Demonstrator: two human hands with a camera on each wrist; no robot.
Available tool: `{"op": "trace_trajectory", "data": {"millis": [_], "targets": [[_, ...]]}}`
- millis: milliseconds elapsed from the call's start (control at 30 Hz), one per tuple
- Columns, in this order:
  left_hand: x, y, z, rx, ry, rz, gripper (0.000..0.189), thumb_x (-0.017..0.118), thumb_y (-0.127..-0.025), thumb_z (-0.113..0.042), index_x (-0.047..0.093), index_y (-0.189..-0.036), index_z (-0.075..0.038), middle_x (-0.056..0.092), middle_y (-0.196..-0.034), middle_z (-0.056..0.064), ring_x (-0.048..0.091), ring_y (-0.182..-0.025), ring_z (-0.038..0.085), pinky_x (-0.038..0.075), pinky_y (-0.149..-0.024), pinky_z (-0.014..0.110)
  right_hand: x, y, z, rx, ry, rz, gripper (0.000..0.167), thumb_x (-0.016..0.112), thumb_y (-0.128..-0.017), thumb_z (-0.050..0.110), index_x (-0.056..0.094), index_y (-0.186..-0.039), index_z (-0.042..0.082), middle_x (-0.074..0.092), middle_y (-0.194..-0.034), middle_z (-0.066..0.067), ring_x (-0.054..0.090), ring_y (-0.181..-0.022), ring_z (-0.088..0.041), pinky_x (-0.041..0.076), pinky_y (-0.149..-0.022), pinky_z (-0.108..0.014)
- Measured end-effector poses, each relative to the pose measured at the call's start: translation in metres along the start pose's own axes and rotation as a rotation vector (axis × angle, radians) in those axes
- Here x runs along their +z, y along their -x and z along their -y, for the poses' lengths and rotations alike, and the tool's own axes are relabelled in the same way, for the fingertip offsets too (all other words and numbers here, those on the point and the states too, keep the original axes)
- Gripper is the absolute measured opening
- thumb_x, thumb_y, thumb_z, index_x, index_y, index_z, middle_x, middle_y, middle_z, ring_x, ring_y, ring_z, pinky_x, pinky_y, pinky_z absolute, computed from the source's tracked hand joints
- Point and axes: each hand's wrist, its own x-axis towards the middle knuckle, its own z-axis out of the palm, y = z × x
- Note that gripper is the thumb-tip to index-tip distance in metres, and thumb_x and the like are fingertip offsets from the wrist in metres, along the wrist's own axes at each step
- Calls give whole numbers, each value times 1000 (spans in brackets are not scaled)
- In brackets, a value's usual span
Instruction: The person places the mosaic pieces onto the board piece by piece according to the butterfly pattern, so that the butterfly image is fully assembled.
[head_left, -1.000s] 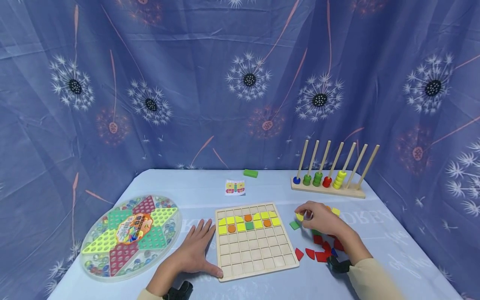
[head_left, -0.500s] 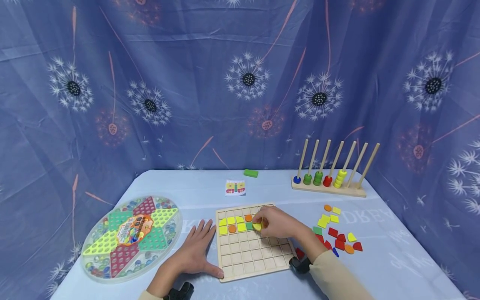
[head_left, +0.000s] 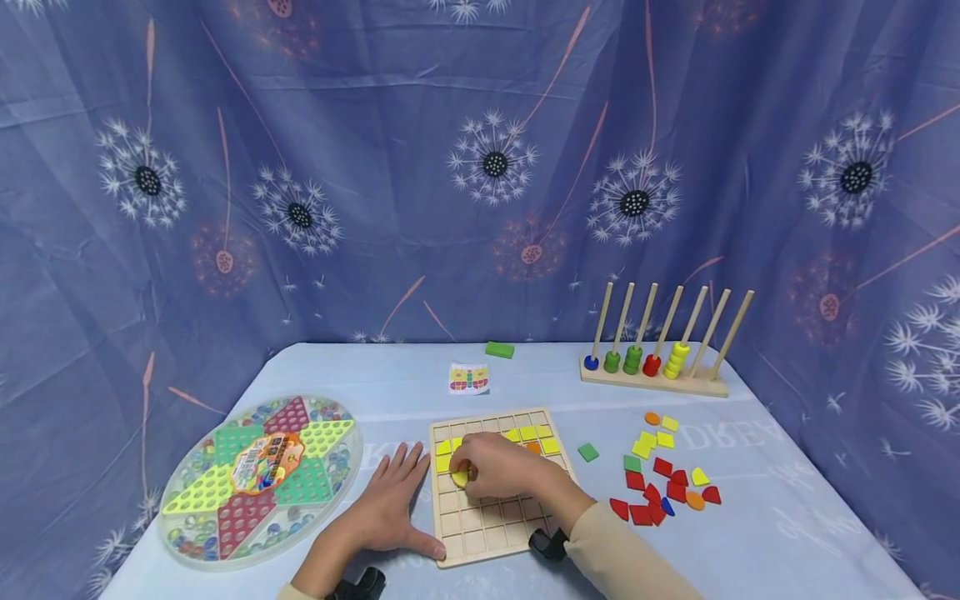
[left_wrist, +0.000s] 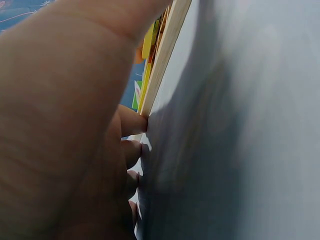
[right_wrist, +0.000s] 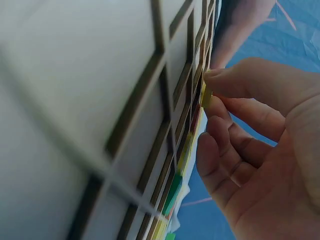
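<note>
A square wooden grid board (head_left: 480, 543) lies in the middle of the table in the head view. Yellow, orange and green tiles fill cells in its upper rows. My right hand (head_left: 504, 467) is over the board's left half and pinches a yellow tile (head_left: 459, 478) with a rounded edge between thumb and index finger. In the right wrist view this tile shows edge-on at the fingertips, close to the grid; contact with a cell cannot be made out. My left hand (head_left: 390, 504) rests with fingers spread beside the board, its thumb touching the lower left corner.
Loose red, yellow, green, orange and blue tiles (head_left: 660, 492) lie right of the board. A round marble game board (head_left: 258, 479) is at the left. Behind stand a butterfly pattern card (head_left: 468, 379), a green block (head_left: 499, 350) and a peg rack with rings (head_left: 652, 379).
My right hand has gone from the loose tiles on the right to the board's middle, then further left, carrying the yellow tile. The left hand has stayed in place.
</note>
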Motion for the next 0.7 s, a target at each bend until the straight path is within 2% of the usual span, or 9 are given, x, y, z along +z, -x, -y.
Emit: {"op": "trace_trajectory", "data": {"millis": [300, 467, 700], "targets": [[-1, 1, 0, 28, -1, -18, 137, 64, -50, -88, 25, -152, -4, 13, -158, 18, 3, -144, 38, 5, -112, 59, 6, -9, 10, -47, 23, -12, 22, 75, -78, 11, 75, -98, 17, 57, -87, 12, 50, -73, 1, 44, -66, -14], [-2, 2, 1, 43, 0, -26, 137, 64, -51, -87, 25, -152, -4, 13, -157, 18, 4, -143, 39, 6, -112, 59, 8, -13, 11, -28, 52, -23, 12, 76, -80, 15, 74, -91, 20, 55, -83, 13, 47, -73, 0, 43, -68, -17], [-1, 2, 0, 39, -1, -26, 138, 63, -50, -88, 25, -152, -4, 14, -157, 18, 4, -143, 39, 6, -112, 59, 8, -11, 11, 28, 49, -32, 12, 74, -78, 11, 71, -85, 21, 55, -81, 14, 48, -74, -2, 44, -68, -19]]}}
